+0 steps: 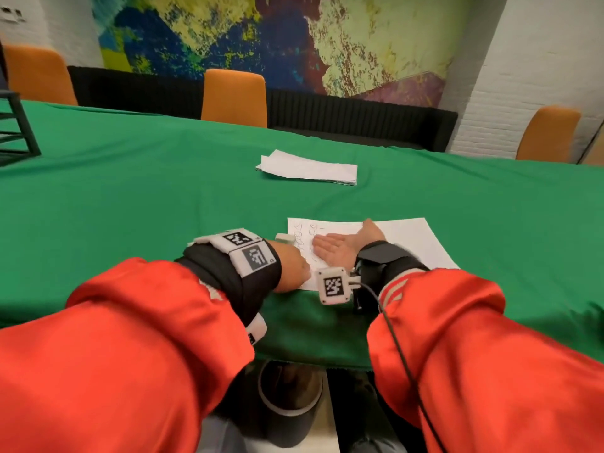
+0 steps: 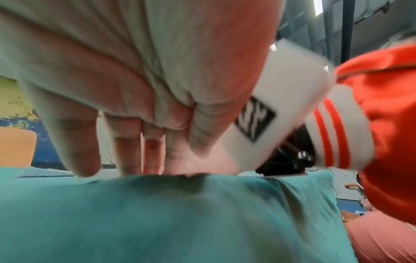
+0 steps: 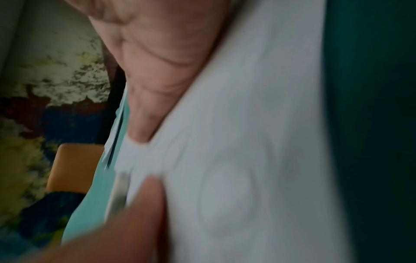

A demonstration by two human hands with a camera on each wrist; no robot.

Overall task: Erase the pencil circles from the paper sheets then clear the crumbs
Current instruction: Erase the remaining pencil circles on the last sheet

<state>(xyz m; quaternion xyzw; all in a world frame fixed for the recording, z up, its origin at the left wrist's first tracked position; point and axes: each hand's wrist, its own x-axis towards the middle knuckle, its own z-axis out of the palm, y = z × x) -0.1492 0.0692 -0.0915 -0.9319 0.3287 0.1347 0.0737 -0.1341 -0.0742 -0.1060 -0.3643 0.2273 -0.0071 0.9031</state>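
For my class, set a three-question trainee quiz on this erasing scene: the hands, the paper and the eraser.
1. True or false: the right hand lies with straight fingers on the white pencil-marked paper sheet.
2. Where is the small white eraser block? A, held by the right hand; B, on the green tablecloth beside the sheet's left edge; C, in the middle of the sheet.
3. Fill in: the pencil marks show on the sheet's ___ part.
Key: 1 true; 2 B; 3 left.

Meeting room: long green-clothed table (image 1: 163, 178), orange chairs (image 1: 233, 94) around it, abstract mural (image 1: 261, 37) on white brick wall.
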